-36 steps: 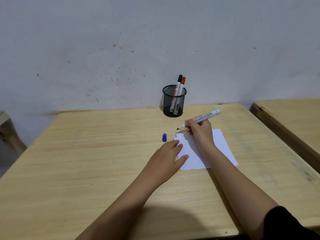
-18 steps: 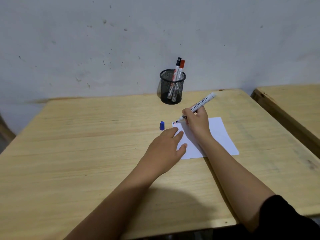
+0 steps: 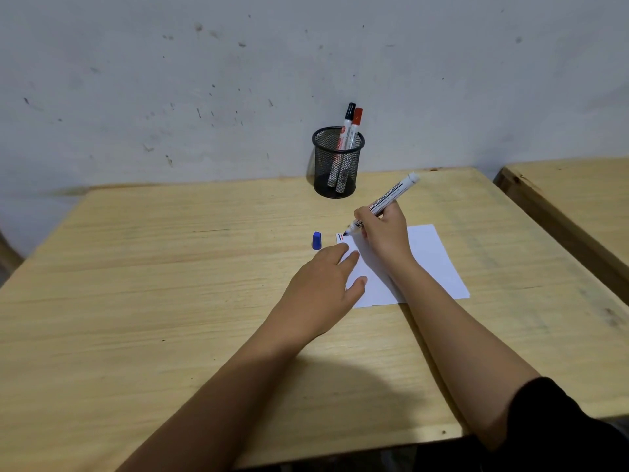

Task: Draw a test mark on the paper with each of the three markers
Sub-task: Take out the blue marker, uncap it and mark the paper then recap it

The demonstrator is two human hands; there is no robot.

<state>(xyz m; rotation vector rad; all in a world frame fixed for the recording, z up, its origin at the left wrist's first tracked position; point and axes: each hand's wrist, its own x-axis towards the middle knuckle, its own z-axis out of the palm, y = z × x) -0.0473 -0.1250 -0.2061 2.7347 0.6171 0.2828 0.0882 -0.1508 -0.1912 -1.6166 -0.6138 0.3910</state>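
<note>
A white sheet of paper (image 3: pixel 432 257) lies on the wooden desk (image 3: pixel 170 267). My right hand (image 3: pixel 384 233) grips an uncapped white marker (image 3: pixel 391 195), its tip touching the paper's far left corner beside short red and dark marks (image 3: pixel 340 237). My left hand (image 3: pixel 320 294) lies flat with fingers spread, its fingertips on the paper's left edge. The blue cap (image 3: pixel 316 240) lies on the desk just left of the paper. A black-capped marker (image 3: pixel 348 120) and a red-capped marker (image 3: pixel 356 126) stand in a black mesh cup (image 3: pixel 337 165) at the desk's back edge.
A stained grey wall (image 3: pixel 238 80) rises directly behind the desk. A second wooden desk (image 3: pixel 571 195) stands to the right, across a narrow gap. My black sleeve (image 3: pixel 561 424) shows at the lower right.
My right hand has lowered the marker from above the paper until its tip rests on the far left corner. My left hand has stayed on the paper. The camera has tilted a little.
</note>
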